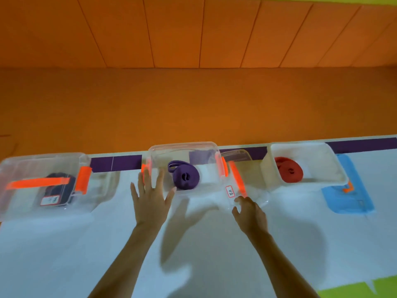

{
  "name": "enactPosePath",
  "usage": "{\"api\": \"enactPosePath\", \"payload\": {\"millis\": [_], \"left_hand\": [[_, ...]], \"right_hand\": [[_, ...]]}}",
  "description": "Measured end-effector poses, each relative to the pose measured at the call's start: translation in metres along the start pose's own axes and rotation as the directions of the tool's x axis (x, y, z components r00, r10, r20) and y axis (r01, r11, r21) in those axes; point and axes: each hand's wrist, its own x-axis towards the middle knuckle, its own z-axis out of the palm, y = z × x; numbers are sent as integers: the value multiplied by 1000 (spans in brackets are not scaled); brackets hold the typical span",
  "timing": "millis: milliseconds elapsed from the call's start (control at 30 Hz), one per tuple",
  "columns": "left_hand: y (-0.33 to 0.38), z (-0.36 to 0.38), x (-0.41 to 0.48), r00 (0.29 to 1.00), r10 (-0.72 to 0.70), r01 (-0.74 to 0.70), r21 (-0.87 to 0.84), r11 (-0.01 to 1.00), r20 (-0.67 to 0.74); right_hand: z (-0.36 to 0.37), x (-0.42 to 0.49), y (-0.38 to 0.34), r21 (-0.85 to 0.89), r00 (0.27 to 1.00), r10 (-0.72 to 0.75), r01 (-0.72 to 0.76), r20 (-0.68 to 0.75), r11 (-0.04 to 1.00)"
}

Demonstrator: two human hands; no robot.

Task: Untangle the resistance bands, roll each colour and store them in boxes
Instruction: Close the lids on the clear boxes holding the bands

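A rolled purple band (186, 177) lies inside the clear middle box (182, 147). My left hand (151, 196) is spread flat with straight fingers at the box's near left side. My right hand (249, 212) pinches the near edge of a clear lid (247, 194) with an orange handle and a white label, lying just right of that box. A rolled red band (290, 172) sits in the open white box (309, 147) at the right. At the left, a dark band (61, 188) is inside a closed clear box (43, 160) with orange clips.
A blue lid (349, 190) lies flat to the right of the white box. The boxes stand in a row along the far edge of a white mat (86, 254) with a purple stripe. Beyond it is orange floor and an orange padded wall.
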Motion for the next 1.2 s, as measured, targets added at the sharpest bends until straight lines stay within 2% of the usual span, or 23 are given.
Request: {"api": "enactPosePath", "payload": {"millis": [100,233,367,500,600,667,767,1067,1200], "left_hand": [[2,15,9,995,-94,93,-59,994,-16],[0,26,17,995,-19,-2,-212,977,-97],[-3,33,23,987,-35,-20,-337,941,-157],[-8,44,28,983,-12,-50,-330,943,-183],[-15,51,28,979,3,-67,-308,949,-203],[-15,54,24,978,-52,-21,-345,938,-200],[-14,56,17,969,-132,37,-402,915,-210],[-9,41,18,975,-5,-92,-423,901,-223],[-11,48,14,982,-97,39,-332,942,-159]], "right_hand": [[1,41,-1,-16,1000,-25,25,18,1000],[14,88,8,-6,999,-50,49,-18,999],[31,118,28,27,994,-86,85,66,996],[40,129,40,-55,997,-54,58,58,997],[41,130,37,51,1000,21,-20,-14,998],[43,131,36,32,998,56,-56,-6,998],[47,125,34,-18,994,101,-100,30,995],[36,42,36,58,951,282,-291,128,955],[28,-12,48,38,921,365,-373,137,927]]}}
